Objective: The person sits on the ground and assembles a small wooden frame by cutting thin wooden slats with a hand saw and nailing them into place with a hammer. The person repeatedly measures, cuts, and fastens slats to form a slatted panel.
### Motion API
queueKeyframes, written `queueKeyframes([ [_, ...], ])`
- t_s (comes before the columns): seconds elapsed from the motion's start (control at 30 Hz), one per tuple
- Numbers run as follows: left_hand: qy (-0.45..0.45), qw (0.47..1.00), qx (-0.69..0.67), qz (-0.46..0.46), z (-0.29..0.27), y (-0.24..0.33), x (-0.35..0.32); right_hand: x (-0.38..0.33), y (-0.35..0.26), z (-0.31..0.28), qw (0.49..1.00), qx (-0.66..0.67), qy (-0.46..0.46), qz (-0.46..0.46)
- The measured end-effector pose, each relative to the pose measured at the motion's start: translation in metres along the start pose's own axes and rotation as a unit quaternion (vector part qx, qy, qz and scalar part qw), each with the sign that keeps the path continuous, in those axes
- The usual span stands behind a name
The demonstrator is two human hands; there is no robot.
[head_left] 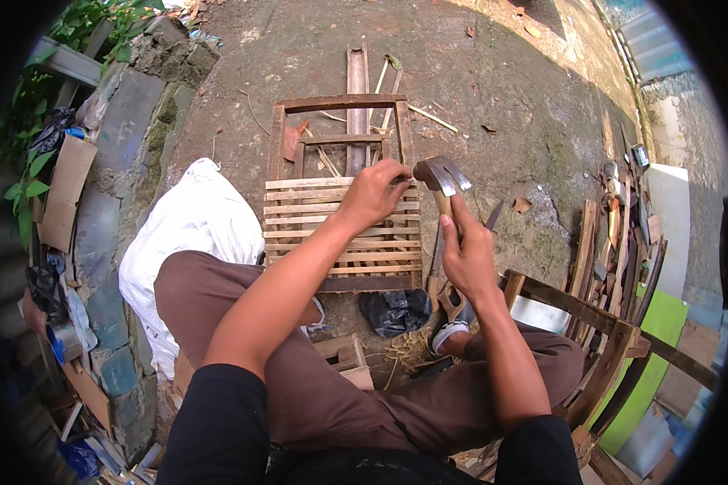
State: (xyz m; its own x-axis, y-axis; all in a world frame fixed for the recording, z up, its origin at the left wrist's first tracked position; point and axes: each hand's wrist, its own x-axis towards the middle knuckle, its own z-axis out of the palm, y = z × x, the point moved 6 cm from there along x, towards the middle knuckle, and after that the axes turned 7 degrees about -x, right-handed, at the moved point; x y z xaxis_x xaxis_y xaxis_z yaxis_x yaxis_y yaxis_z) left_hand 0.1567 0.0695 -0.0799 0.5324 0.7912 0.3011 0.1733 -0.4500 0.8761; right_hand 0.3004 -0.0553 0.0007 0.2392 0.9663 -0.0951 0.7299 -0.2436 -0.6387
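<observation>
A wooden frame with light slats nailed or laid across its near half lies on the ground before me. My left hand is closed at the right end of the farthest slats, fingertips pinched together against the frame's right rail. Whatever sits between those fingertips is too small to make out. My right hand grips the wooden handle of a claw hammer, its metal head raised just right of my left fingertips. Beyond the slats, the frame's far half is open, with a crossbar inside.
A handsaw and a black plastic bag lie near my feet. White sack stands at left. A long channel-shaped piece and thin sticks lie beyond the frame. Another wooden frame and scrap wood are at right.
</observation>
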Motion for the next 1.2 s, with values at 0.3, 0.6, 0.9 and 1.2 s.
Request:
queueKeyframes([
  [0.3,0.003,0.999,-0.038,-0.025,-0.001,0.002,-0.001,-0.009,-0.007,0.004,0.994,0.029,0.054,-0.087],
  [0.6,0.006,1.000,-0.017,-0.014,0.000,0.001,-0.001,-0.007,-0.005,0.010,0.998,0.003,0.033,-0.053],
  [0.9,0.004,1.000,-0.011,-0.025,0.002,-0.003,-0.001,-0.009,0.005,0.018,0.998,-0.035,0.028,-0.046],
  [1.2,0.006,0.999,-0.019,-0.050,0.000,-0.003,-0.002,-0.021,-0.002,0.007,0.986,-0.010,0.113,-0.124],
])
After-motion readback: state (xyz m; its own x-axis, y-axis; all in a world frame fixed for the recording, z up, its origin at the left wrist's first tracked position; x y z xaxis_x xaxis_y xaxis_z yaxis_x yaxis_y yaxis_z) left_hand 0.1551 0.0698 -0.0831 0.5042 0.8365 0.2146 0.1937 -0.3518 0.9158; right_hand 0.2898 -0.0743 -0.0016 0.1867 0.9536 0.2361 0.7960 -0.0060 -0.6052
